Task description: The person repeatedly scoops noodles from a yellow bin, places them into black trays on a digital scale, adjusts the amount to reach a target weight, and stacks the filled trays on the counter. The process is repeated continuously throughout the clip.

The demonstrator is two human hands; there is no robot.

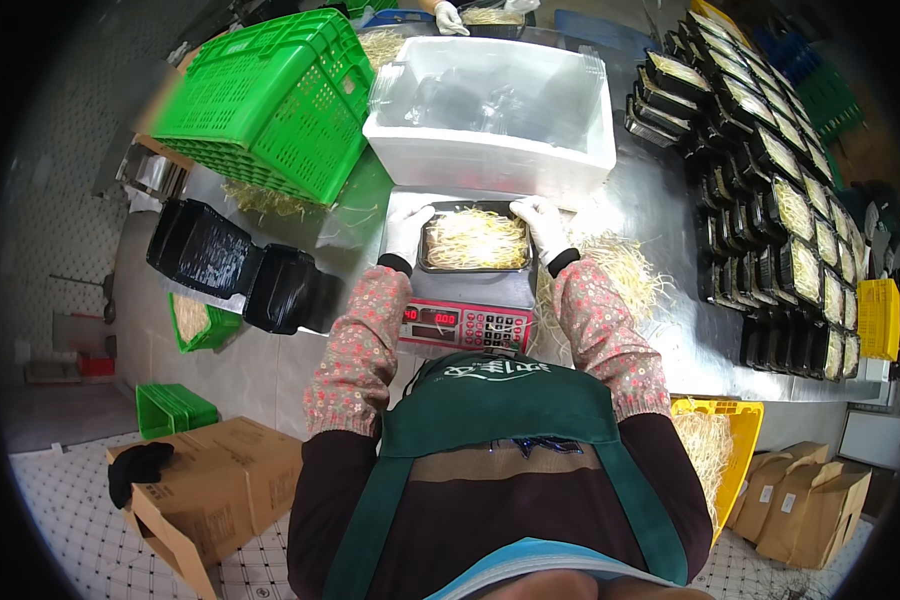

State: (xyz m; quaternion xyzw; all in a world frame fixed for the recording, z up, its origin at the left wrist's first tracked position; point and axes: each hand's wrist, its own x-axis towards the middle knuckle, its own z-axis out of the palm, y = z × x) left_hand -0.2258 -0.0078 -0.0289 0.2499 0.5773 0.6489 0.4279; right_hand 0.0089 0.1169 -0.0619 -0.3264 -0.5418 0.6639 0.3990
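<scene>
A black plastic tray (422, 259) filled with pale bean sprouts (476, 238) sits over the steel pan of a red digital scale (487, 326). My gloved left hand (407, 229) grips its left end. At the upper right corner my gloved right hand (538, 225) holds the rim, fingers on the edge. Whether the tray rests fully on the pan cannot be told. Loose sprouts (619, 274) lie heaped on the steel table beside my right forearm. Directly beyond the scale stands a white foam box (487, 154) holding clear plastic lids or trays.
Stacked black trays (202, 247) stand at the left. A green crate (270, 112) is behind them. Many filled trays (795, 202) are stacked on the right of the steel table (667, 300). A yellow crate (742, 442) of sprouts is below. Across the table shows another person's gloved hand (450, 18).
</scene>
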